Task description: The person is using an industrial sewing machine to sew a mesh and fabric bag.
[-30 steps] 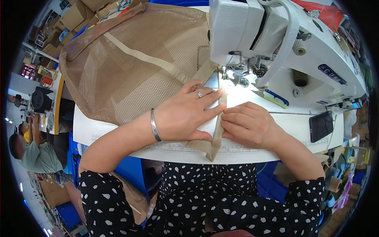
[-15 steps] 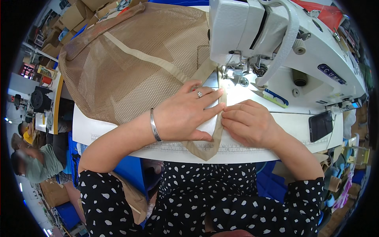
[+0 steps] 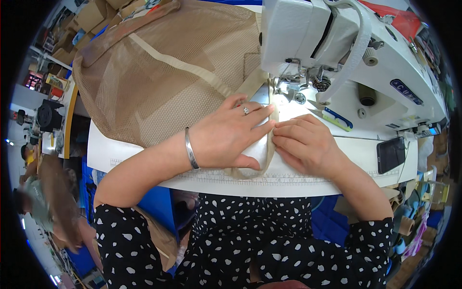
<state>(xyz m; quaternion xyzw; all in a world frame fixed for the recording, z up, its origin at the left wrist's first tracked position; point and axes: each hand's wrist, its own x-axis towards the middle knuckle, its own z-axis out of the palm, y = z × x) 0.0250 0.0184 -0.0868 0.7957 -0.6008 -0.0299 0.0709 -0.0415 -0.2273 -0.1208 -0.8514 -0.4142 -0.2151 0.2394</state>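
A beige fabric strip (image 3: 271, 151) runs from under the presser foot of a white sewing machine (image 3: 293, 36) down between my hands. Its lower end curls left over the table's printed ruler. My left hand (image 3: 228, 135) lies with fingers spread, its fingertips pressing on the strip just in front of the needle area. Opposite it, my right hand (image 3: 308, 147) pinches the strip's right edge between thumb and fingers. A brown mesh bag (image 3: 168, 106) with beige bands spreads over the table to the left, partly behind my left hand.
Thread snips (image 3: 337, 119) with blue and yellow-green handles lie right of the needle. A dark thread spool (image 3: 366, 95) stands under the machine arm. A black phone (image 3: 391, 155) rests at the table's right end. At far left, a person (image 3: 41, 202) handles a blurred brown piece.
The strip's hanging loop has drawn up from the table's front edge toward my hands. Both hands stay almost in place. At far left, a brown piece has swung in front of the person.
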